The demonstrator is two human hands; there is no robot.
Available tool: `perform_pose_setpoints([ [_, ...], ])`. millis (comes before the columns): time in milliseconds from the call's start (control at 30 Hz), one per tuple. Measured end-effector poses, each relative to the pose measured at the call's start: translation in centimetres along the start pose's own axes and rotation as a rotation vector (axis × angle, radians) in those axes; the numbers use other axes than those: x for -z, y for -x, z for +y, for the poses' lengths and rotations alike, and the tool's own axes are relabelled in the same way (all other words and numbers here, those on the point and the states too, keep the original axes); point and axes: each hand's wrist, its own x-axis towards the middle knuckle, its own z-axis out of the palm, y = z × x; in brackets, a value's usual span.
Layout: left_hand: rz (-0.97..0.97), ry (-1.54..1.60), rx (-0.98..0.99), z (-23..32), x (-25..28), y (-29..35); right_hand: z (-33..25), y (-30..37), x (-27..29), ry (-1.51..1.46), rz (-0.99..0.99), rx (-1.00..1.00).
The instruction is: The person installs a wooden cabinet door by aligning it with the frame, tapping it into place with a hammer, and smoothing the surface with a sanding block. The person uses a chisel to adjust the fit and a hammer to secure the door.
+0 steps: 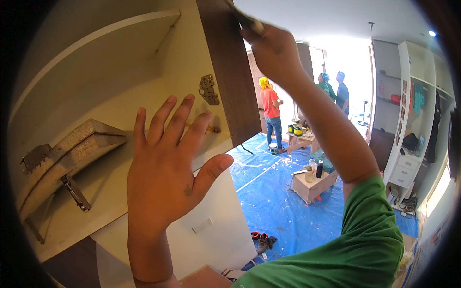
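Note:
My left hand (pixel 163 168) is raised with its fingers spread and nothing held in it. It is in front of a cream cabinet interior (pixel 120 96), overlapping the cabinet's lower edge; whether it touches is unclear. Higher up, my right hand (pixel 276 48) is closed around a slim dark tool with a pale end (pixel 249 21), partly cut off by the top of the picture. That tool lies by the dark brown panel (pixel 230 72) at the cabinet's side. A metal hinge (pixel 209 90) is fixed to the inner wall, close to my left fingertips.
A pale angular piece with metal hinges (pixel 79 144) sits inside the cabinet. Blue sheeting (pixel 269 192) covers the floor, with a wooden box (pixel 313 185) holding bottles and a pair of shoes (pixel 263 242). Several people (pixel 271 105) stand farther back. Open shelving (pixel 413 110) lines the right.

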Motion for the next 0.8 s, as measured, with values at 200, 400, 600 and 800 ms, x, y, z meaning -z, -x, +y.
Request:
perform_pose_setpoints([
  [200, 0.009, -0.005, -0.026, 0.0, -0.2, -0.1, -4.0, -1.3, 2.2, 0.127, -0.223, -0.455],
  [400, 0.019, -0.046, -0.028, -0.1, -0.1, 0.2, -3.4, 13.6, 1.4, -0.157, -0.013, -0.146],
  [600, 0.021, -0.007, -0.040, -0.4, -0.4, 0.1, -4.6, 12.4, 2.4, -0.019, -0.144, -0.359],
  [800, 0.012, 0.016, -0.048, -0.4, -0.5, -0.1, -7.4, 30.8, 4.4, -0.565, -0.073, -0.973],
])
